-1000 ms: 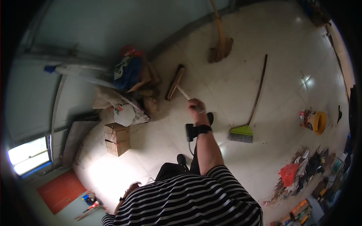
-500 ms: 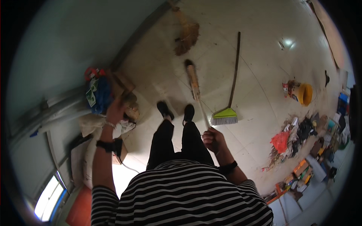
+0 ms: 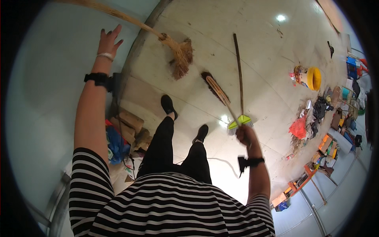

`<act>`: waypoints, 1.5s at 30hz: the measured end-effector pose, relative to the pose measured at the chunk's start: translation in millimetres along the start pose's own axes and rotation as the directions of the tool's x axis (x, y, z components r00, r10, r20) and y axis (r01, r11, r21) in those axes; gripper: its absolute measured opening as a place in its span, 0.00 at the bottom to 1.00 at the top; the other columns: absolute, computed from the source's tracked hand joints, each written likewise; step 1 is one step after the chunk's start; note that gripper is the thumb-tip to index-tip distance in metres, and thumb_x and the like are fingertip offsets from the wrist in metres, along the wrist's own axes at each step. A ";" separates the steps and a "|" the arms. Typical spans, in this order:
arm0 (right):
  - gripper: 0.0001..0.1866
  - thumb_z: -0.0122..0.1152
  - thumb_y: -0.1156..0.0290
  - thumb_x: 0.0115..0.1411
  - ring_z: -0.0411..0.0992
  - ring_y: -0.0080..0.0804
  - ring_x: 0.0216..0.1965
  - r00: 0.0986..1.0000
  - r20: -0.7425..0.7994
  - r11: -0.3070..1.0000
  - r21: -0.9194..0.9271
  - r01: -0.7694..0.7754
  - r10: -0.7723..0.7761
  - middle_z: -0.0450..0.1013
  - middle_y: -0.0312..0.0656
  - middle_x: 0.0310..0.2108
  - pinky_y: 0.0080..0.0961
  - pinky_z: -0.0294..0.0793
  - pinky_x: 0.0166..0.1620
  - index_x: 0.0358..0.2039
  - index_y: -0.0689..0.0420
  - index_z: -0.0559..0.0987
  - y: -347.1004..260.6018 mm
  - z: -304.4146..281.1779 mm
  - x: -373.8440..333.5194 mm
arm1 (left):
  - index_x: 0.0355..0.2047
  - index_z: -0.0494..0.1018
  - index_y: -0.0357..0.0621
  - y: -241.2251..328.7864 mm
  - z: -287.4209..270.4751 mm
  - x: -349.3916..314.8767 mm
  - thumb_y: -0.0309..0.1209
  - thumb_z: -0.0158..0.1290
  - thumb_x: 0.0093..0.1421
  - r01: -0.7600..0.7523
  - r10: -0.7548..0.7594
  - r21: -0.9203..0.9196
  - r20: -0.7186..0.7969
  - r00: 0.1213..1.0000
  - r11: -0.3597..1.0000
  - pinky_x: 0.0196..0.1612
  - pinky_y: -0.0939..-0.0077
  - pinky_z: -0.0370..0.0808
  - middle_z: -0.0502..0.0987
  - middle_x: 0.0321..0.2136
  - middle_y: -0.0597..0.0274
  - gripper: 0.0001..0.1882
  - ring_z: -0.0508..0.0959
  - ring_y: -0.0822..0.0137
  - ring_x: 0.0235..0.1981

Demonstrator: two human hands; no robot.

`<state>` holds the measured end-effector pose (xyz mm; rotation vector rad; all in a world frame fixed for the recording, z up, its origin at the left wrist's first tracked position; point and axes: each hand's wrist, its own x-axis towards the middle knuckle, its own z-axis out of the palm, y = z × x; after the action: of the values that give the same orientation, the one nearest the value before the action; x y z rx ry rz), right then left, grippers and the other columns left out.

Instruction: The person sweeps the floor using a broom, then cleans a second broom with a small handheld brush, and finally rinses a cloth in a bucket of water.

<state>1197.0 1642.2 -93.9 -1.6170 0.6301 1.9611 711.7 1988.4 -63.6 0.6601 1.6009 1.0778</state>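
Note:
My left hand (image 3: pixel 109 41) is raised at the upper left, fingers spread and nothing in them. Just beyond it, a straw broom (image 3: pixel 181 55) leans with its long handle slanting up along the wall and its bristles on the floor. My right hand (image 3: pixel 246 136) is closed round the pale handle of a push broom (image 3: pixel 217 89) with a wooden head and dark bristles, which points away from me over the floor. Another broom, with a lime-green head (image 3: pixel 245 118) and a dark stick, lies partly behind my right hand and that handle.
A wall (image 3: pixel 59 102) runs along my left, with cardboard and blue bags (image 3: pixel 118 146) at its foot. To the right are a yellow bucket (image 3: pixel 314 78) on its side, a heap of rubbish with a red bag (image 3: pixel 298 127), and clutter along the far-right wall.
My left hand has left the boxes and bags and reached forward towards the straw broom's handle. My right hand has shifted right with the push broom. My feet have moved apart.

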 end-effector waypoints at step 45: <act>0.03 0.42 0.69 0.54 0.49 0.16 0.12 0.844 0.319 0.902 -0.110 -0.418 0.430 0.50 0.28 0.14 0.11 0.47 0.13 0.26 0.49 0.60 -170.8 259.1 17.5 | 0.32 0.67 0.33 9.4 -111.2 -166.6 0.31 0.46 0.55 0.029 0.055 0.187 -0.429 0.902 0.982 0.35 0.76 0.68 0.68 0.19 0.63 0.11 0.70 0.70 0.25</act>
<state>1113.1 1940.4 -69.2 -1.1788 0.8708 2.5099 655.3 1817.7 25.3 0.5806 2.1069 1.1455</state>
